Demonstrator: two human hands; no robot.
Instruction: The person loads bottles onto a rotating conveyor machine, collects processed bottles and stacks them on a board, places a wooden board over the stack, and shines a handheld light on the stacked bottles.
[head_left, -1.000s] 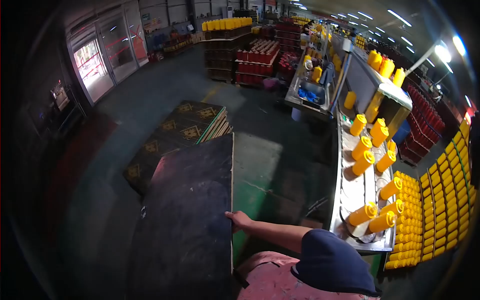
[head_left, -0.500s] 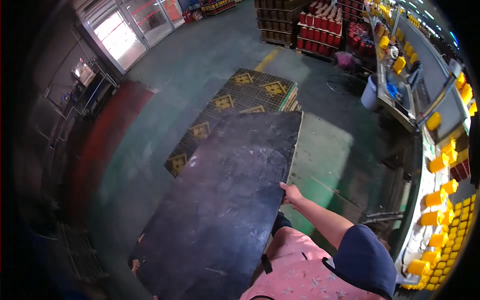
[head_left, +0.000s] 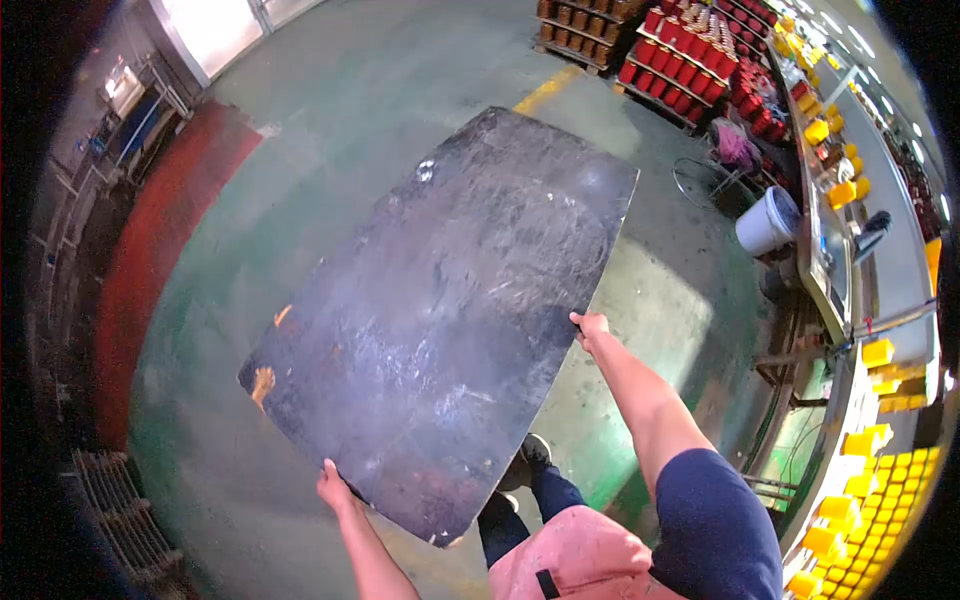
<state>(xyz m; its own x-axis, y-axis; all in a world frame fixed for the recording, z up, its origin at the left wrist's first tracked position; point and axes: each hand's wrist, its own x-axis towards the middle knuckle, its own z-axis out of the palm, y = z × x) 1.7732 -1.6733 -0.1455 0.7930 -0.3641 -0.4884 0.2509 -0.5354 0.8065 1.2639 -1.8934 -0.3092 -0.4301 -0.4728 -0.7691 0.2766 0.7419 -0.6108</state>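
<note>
A large dark board (head_left: 450, 320) with scuffed patches and chipped corners spans the middle of the view, held in front of my body. My right hand (head_left: 590, 328) grips its right edge, thumb on top and fingers underneath. At the near left edge, my left hand (head_left: 334, 484) is closed on the board, with its thumb on the upper face and the other fingers mostly hidden below. The patterned stack seen earlier is hidden behind the board.
Crates of red containers (head_left: 680, 60) stand at the back, with a white bucket (head_left: 768, 221) nearer. On the right runs a bench with yellow containers (head_left: 838, 512). A red floor strip (head_left: 175, 240) and a rack (head_left: 125, 515) lie left.
The view has turned downward. The board has swung over the patterned stack and lies flatter in view. My left hand has come into sight on its near left edge; my right hand keeps its hold.
</note>
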